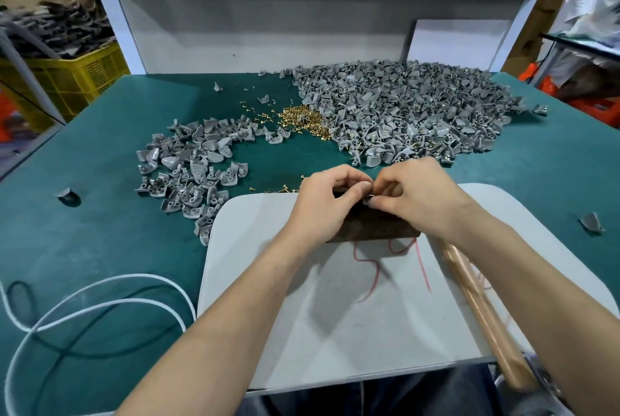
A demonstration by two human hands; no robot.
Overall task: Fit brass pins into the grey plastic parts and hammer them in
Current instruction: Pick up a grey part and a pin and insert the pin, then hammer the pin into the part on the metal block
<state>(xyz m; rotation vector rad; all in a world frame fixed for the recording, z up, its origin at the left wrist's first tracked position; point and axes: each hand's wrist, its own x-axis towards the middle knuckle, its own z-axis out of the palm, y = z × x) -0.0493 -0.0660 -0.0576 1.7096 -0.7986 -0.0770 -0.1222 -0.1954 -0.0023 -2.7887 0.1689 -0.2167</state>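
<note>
Head view: hands atop dark block, white cable left.

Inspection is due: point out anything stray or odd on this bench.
Loose brass pins lie scattered beyond their heap, some beside the white board. Two lone grey parts sit apart from the piles: one far left, one far right. Nothing looks damaged.

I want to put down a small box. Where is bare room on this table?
Bare green mat lies left of the small heap, and right of the white board, nearer than the large heap. The board's near middle is bare. Crowded: the centre, with brass pins, left hand, right hand.
</note>
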